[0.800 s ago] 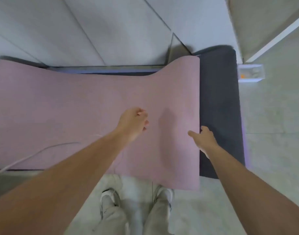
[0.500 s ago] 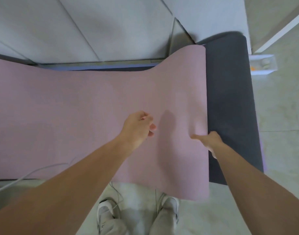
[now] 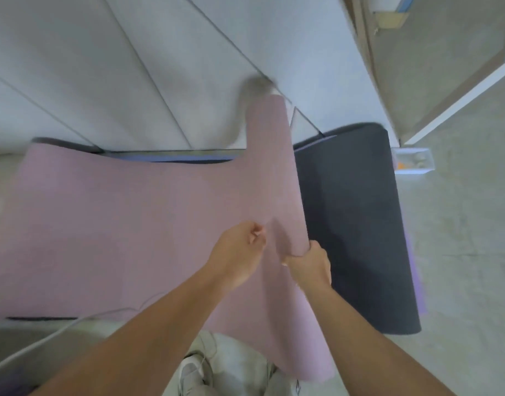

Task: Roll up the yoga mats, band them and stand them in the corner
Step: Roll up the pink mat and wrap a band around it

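Note:
A pink yoga mat (image 3: 125,224) lies unrolled across the floor on top of a dark grey mat (image 3: 357,224). My right hand (image 3: 311,261) grips the pink mat's right short edge and holds it lifted, so that end stands up and its far corner leans on the wall. My left hand (image 3: 239,252) hovers over the pink mat just left of the right hand, fingers loosely curled and holding nothing. A purple layer (image 3: 417,281) shows along the dark mat's right edge.
A white panelled wall (image 3: 131,67) runs behind the mats. A small clear box (image 3: 414,161) with small items sits on the floor at the right, near a door frame (image 3: 460,87). A thin white cable (image 3: 74,324) crosses the pink mat's near edge. My shoes (image 3: 194,372) are below.
My right hand has closed on the pink mat's right edge and raised it, folding that end up off the dark mat. My left hand has shifted toward the right hand.

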`<state>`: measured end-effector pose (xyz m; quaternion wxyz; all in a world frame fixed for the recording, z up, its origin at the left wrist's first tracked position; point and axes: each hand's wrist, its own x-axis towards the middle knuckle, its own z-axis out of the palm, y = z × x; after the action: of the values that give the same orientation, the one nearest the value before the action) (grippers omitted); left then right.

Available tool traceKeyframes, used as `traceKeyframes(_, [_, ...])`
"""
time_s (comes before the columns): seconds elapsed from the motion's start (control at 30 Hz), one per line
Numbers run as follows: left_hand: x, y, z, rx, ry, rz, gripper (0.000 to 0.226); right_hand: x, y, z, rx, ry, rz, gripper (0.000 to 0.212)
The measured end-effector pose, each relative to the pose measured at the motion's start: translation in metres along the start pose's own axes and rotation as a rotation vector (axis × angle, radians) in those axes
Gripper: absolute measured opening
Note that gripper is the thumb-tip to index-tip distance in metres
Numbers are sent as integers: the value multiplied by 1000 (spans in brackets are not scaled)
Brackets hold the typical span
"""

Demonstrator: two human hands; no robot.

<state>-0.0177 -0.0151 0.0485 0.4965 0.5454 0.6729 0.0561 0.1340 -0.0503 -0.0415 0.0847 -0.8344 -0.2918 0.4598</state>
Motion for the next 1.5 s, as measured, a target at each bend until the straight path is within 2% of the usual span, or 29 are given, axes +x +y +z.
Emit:
traceKeyframes(0.13, [-56,69,-64,340,59,232,29,-93,-68,-33,-181,-22,-143,44])
traceKeyframes(0.33, [-149,195,-195,838,201,538,34,-263,-171,-114,-331,80,-446,29])
traceKeyframes(0.47, [-210,268,-286,1176,228,496,36,-356,-218,-165,-364,230,-738,26])
traceKeyframes(0.53, [-247,297,-325,1241,211,415,36,-390,-240,-189,-392,380,-904,28])
traceKeyframes(0.63, [-296,319,-377,1130,174,273,39,-425,-270,-220,-530,605,-1156,48])
traceKeyframes(0.7, [-323,323,-409,1031,191,230,43,-443,-289,-237,-558,728,-1299,54])
traceKeyframes(0.8, [-353,322,-450,951,213,191,50,-466,-317,-250,-558,889,-1458,46])
traceKeyframes(0.9, [-375,314,-487,889,191,123,60,-490,-345,-246,-557,1014,-1541,37])
traceKeyframes(1.07, [-405,279,-559,568,154,20,98,-534,-389,-225,-545,1177,-1670,28])
traceKeyframes(1.2, [-426,263,-623,366,-14,-21,72,-573,-418,-208,-470,1384,-1773,21])
traceKeyframes(1.27, [-433,257,-648,352,-152,-17,78,-595,-425,-197,-471,1437,-1796,21])
traceKeyframes(1.33, [-435,251,-665,391,-269,3,88,-609,-425,-186,-523,1439,-1777,22])
traceKeyframes(1.37, [-435,248,-671,423,-274,41,88,-615,-425,-181,-579,1392,-1750,28])
traceKeyframes(1.43, [-434,243,-677,479,-182,162,89,-625,-426,-176,-690,1176,-1630,54])
traceKeyframes(1.5, [-436,240,-678,543,-5,293,83,-637,-426,-177,-720,860,-1472,81])
